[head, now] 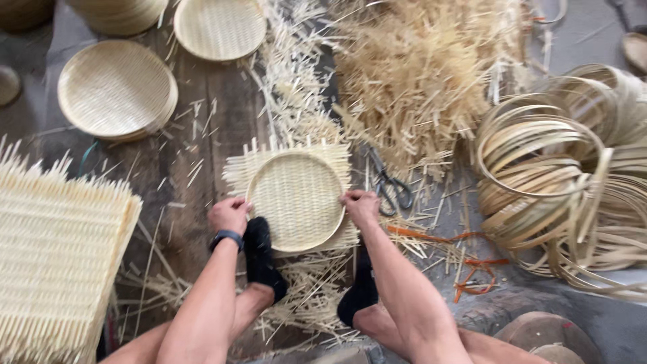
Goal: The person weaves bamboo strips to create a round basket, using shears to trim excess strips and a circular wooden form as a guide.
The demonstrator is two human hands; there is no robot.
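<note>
A square woven bamboo mat (pixel 237 170) lies on the floor with a round bamboo hoop (pixel 295 200) pressed into it, forming a shallow tray. My left hand (pixel 228 214) grips the hoop's left edge and wears a dark wristband. My right hand (pixel 360 205) grips the hoop's right edge. Both of my feet in black socks (pixel 261 259) press on the mat's near edge.
Scissors (pixel 389 186) lie just right of the tray. Stacked finished round trays (pixel 116 89) sit at far left, another tray (pixel 220 27) at the top. A pile of flat woven mats (pixel 57 256) is at left, coiled bamboo hoops (pixel 566 178) at right, loose bamboo offcuts (pixel 411 74) behind.
</note>
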